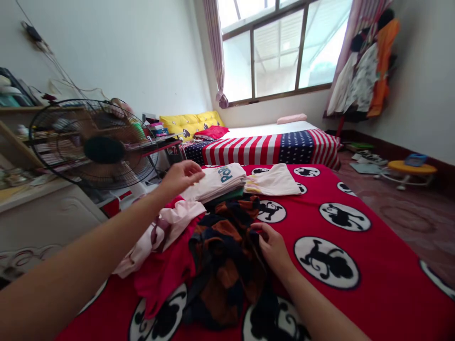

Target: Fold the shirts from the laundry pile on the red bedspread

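My left hand [182,176] reaches out over the bed and rests its fingers on a folded white shirt with teal lettering [217,181], which lies on a small stack. My right hand [273,246] pinches the edge of a rumpled brown and navy striped garment [227,260] lying in front of me. A pink and white garment [161,234] and a dark red one [165,274] lie heaped to the left of it. A folded cream piece [273,182] sits beside the stack on the red blanket [373,265] with black monkey circles.
A black standing fan [93,144] is close at the left, before shelves and a white cabinet [42,222]. A second bed with a stars-and-stripes cover [270,147] and yellow cushions [190,122] lies under the window. Clothes hang at the right wall [369,71]; a small yellow stool [408,169] stands on the floor.
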{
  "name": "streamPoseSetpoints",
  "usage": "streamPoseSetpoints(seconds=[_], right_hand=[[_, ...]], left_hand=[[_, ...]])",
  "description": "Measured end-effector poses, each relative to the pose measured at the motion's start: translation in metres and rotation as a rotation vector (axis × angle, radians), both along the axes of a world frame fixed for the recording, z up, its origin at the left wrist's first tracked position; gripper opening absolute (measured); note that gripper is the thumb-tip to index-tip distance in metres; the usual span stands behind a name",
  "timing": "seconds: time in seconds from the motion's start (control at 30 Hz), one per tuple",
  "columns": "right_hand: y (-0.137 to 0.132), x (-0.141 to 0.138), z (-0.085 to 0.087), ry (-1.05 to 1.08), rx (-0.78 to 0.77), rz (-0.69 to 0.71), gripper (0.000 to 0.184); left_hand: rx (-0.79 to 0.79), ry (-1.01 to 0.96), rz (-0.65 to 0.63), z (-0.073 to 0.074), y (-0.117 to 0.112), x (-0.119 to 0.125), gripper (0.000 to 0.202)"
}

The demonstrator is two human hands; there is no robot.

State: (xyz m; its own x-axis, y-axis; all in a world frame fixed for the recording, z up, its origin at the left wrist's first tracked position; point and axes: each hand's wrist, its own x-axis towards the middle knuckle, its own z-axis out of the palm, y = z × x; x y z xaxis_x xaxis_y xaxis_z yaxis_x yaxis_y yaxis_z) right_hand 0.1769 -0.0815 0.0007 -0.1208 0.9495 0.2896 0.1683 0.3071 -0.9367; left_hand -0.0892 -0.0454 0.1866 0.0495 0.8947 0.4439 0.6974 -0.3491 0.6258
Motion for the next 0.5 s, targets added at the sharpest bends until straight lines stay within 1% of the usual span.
streamPoseSetpoints(seconds=[0.07, 0.13, 0.2, 0.23, 0.27, 0.3, 0.33, 0.37, 0.4, 0.43, 0.47, 0.5], right_hand=[[0.000, 0.001, 0.001, 0.027, -0.028, -0.004, 0.027], [0.000, 0.003, 0.000, 0.062, -0.048, -0.026, 0.029], [0.001, 0.004, 0.000, 0.092, -0.062, -0.045, 0.031], [0.002, 0.005, -0.001, 0.101, -0.062, -0.051, 0.031], [0.003, 0.005, -0.002, 0.105, -0.058, -0.054, 0.030], [0.004, 0.006, -0.002, 0.102, -0.055, -0.053, 0.030], [0.004, 0.006, -0.002, 0.093, -0.054, -0.048, 0.028], [0.004, 0.005, -0.003, 0.079, -0.057, -0.040, 0.027], [0.005, 0.005, -0.003, 0.064, -0.066, -0.029, 0.026], [0.005, 0.004, -0.003, 0.053, -0.075, -0.017, 0.025], [0.004, 0.004, -0.003, 0.049, -0.083, -0.007, 0.023], [0.004, 0.004, -0.003, 0.052, -0.085, 0.002, 0.022]], left_hand=[[-0.126, 0.167, -0.145, -0.030, -0.005, 0.020, 0.032], [-0.169, 0.340, -0.214, -0.060, -0.010, 0.038, 0.033], [-0.246, 0.511, -0.218, -0.087, -0.013, 0.051, 0.038], [-0.295, 0.581, -0.202, -0.097, -0.014, 0.055, 0.037], [-0.346, 0.624, -0.185, -0.104, -0.015, 0.057, 0.034], [-0.395, 0.632, -0.191, -0.107, -0.016, 0.058, 0.030], [-0.437, 0.597, -0.224, -0.104, -0.018, 0.058, 0.026], [-0.475, 0.520, -0.282, -0.096, -0.020, 0.057, 0.023], [-0.501, 0.407, -0.349, -0.081, -0.023, 0.055, 0.022], [-0.499, 0.261, -0.415, -0.061, -0.026, 0.051, 0.024], [-0.451, 0.109, -0.418, -0.037, -0.029, 0.046, 0.025], [-0.307, -0.061, -0.351, -0.011, -0.031, 0.039, 0.028]])
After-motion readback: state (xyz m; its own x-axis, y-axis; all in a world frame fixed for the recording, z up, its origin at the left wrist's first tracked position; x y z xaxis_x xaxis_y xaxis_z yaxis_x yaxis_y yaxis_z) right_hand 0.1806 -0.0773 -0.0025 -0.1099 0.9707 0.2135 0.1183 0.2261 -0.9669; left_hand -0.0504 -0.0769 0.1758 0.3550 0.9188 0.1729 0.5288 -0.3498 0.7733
